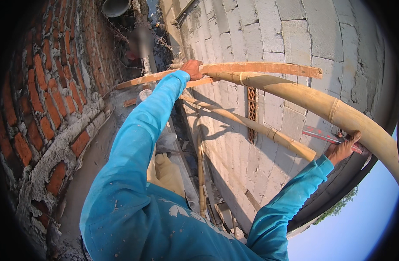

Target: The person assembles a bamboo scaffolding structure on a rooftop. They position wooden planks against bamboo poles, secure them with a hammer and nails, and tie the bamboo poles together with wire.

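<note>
My left hand [192, 69] is closed around a long wooden plank [260, 68], near where the thick bamboo pole [291, 89] meets it. Over on the right, my right hand [342, 150] grips a flat red-and-grey bar [320, 134] that looks like a spirit level, against the block wall. My right thumb points up beside the thick pole; some of the fingers are hidden behind the bar. A thinner bamboo pole [269, 132] slants between my arms, its cut end close to my right wrist.
A rough brick wall [47, 108] rises on the left, and a grey block wall [291, 39] with a patterned vent strip [251, 115] faces me. A narrow gap runs between them. An upright bamboo pole [201, 174] stands below. A pipe end [116, 7] shows at the top.
</note>
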A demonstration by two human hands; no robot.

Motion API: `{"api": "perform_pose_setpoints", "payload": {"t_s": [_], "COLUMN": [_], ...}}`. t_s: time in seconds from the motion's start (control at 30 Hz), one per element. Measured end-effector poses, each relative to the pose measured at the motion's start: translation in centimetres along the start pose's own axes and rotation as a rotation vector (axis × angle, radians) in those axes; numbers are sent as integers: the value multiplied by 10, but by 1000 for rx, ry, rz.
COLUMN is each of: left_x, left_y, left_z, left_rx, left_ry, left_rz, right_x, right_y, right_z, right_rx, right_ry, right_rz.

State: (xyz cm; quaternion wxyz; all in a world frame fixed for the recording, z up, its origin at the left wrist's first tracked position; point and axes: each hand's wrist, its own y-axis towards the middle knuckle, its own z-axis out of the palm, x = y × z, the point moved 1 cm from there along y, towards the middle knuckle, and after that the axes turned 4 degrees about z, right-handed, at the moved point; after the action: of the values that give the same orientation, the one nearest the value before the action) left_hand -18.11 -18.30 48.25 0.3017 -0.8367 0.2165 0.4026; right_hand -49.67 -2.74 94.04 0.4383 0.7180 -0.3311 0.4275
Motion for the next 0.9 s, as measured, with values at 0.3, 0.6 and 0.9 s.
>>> {"api": "perform_pose_setpoints", "payload": {"t_s": [0.3,0.6,0.9], "left_x": [0,-2,-2], "left_y": [1,0,-1], "left_z": [7,10,11], "left_rx": [42,31,-12], "left_ry": [-65,-69,-78], "left_rz": [-36,-39,-33], "right_x": [6,11,15], "right_y": [-1,-11,-65], "right_z": [1,8,5], "right_rx": [-48,56,-299], "right_ry": [-104,26,-65], "right_rz": [-13,53,-62]}}
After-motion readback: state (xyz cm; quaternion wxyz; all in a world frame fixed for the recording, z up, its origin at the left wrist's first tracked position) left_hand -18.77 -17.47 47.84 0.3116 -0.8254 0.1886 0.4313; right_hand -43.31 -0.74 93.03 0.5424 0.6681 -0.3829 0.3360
